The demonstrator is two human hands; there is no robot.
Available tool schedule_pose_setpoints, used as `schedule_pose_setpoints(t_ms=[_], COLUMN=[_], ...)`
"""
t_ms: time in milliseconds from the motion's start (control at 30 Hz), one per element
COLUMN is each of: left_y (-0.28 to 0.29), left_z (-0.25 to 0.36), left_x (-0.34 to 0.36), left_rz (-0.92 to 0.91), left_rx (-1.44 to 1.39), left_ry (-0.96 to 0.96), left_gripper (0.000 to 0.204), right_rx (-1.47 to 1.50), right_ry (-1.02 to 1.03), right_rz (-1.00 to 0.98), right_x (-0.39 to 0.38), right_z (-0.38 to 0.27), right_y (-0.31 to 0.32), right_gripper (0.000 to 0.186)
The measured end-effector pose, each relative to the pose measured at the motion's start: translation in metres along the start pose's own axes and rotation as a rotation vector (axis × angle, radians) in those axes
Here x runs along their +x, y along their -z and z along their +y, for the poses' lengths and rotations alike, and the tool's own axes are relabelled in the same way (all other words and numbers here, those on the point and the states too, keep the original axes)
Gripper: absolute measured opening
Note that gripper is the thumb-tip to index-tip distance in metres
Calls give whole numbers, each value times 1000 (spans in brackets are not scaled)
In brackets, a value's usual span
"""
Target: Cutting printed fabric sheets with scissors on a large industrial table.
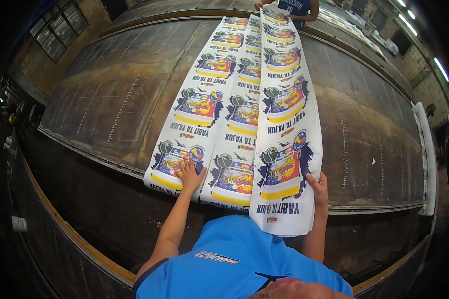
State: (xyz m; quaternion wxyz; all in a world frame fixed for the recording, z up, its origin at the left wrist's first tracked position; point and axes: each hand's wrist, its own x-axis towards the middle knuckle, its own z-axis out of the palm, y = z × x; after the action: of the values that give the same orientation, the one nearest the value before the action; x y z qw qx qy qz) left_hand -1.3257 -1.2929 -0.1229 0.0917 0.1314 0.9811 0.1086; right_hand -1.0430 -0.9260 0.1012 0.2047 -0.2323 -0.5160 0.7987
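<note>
A long white sheet [258, 99], printed with repeated colourful designs and dark lettering, runs across the table from near to far. Whether it is cloth or plastic I cannot tell. Its right part forms a folded strip [284, 102] that overlaps the rest, and the near end of this strip hangs past the table edge towards my body. My left hand [188, 174] lies flat on the left part of the sheet, fingers spread. At the strip's right edge, near its lower end, my right hand [318, 188] is closed on the material, its fingertips partly hidden.
The wide dark table [119, 99] has scratches and rows of measuring marks. At the far end another person [299, 12] in a dark sleeveless top holds the sheet's far end. A white roll [425, 159] lies along the right side. More sheets [354, 30] cover a table behind.
</note>
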Motion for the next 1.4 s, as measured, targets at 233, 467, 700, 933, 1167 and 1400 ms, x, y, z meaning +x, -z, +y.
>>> schedule_pose_setpoints(t_ms=[233,467,700,933,1167,1400], left_y=[33,80,79,30,186,255], left_z=[-71,-158,-150,-193,-139,-53], left_x=[56,87,70,57,55,11], left_rz=[-238,104,88,48,-83,-210], left_rx=[-664,-98,-172,-410,-1356,-1673], left_ry=[-144,227,237,-11,-143,-321], left_gripper=[76,97,89,49,30,27], right_rx=[-335,-459,-335,-502,-296,-652], right_ry=[-302,-453,-431,-147,-127,-236], right_rz=[155,261,183,-119,56,317], right_x=[26,15,-2,-40,-30,-44], right_z=[132,197,154,113,114,192], right_y=[12,0,-58,-131,-101,-13], right_gripper=[28,28,33,32,37,35])
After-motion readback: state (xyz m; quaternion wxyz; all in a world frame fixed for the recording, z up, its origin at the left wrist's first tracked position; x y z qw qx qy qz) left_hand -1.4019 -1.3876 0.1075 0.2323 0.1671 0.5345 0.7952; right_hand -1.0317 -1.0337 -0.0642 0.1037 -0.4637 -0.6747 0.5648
